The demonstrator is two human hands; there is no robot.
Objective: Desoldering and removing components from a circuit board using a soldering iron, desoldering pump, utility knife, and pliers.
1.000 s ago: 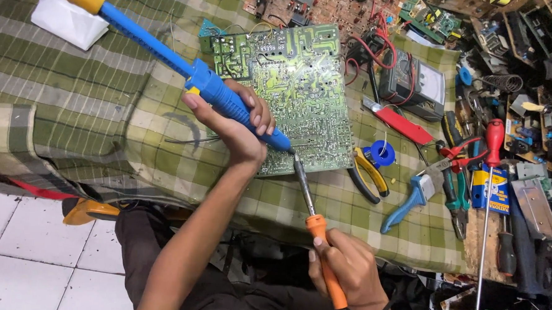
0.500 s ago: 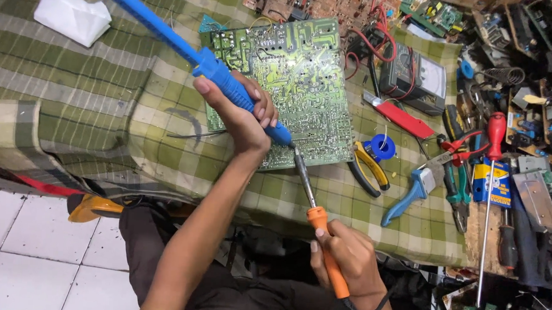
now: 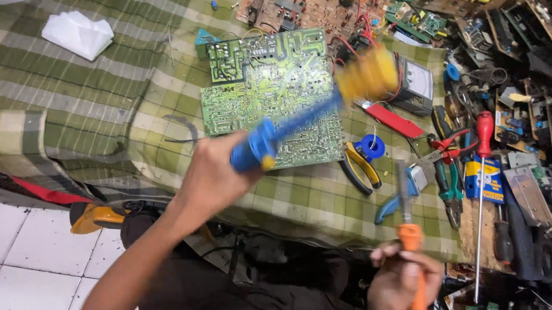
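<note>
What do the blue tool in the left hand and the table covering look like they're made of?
Blue tool: probably glossy plastic, with a smooth blue barrel and yellow end, though blurred. Table covering: woven cloth, matte green checks, creased and draping over the edge.

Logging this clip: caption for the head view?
Left hand swings a blue suction pump over a circuit board; right hand holds a soldering iron.

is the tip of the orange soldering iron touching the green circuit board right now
Apart. The head view shows the soldering iron held up in the right hand, its metal tip over the checked cloth, clear of the green circuit board.
</note>
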